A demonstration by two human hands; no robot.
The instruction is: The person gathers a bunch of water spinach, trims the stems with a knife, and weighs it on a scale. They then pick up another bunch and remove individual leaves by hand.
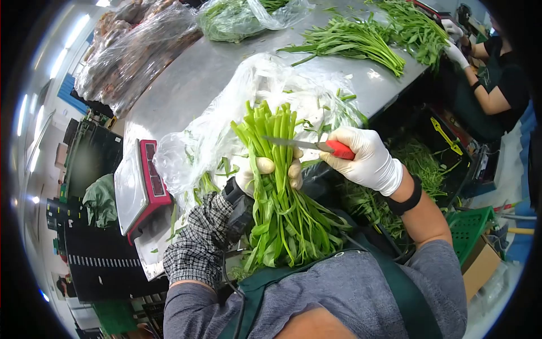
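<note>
1. Standing cut end up, the bunch of leafy greens (285,220) is held in front of the torso, above the near edge of the metal table (169,101); its pale stems (265,127) are directed away from the body and its leaves toward the apron (401,294).
2. By the gloved left hand (247,174) the bunch is encircled near mid-length: the thumb is laid over one side, the fingertips are seen at the other, and all are clamped on the stems.
3. In the gloved right hand (361,158) a knife (302,144) is held, the fingers being closed on its red handle (340,149). The blade is seen across the upper stems; whether they are touched by it cannot be told.
4. Beyond the bunch, a crumpled clear plastic sheet (254,79) is spread on the table; beside it, to the left, a red-framed scale (130,192) is placed.
5. Farther back, a loose bundle of greens (361,45) is laid on the tabletop; near it, at upper right, other greens (418,34) are touched by a co-worker's gloved hand (456,55).
</note>
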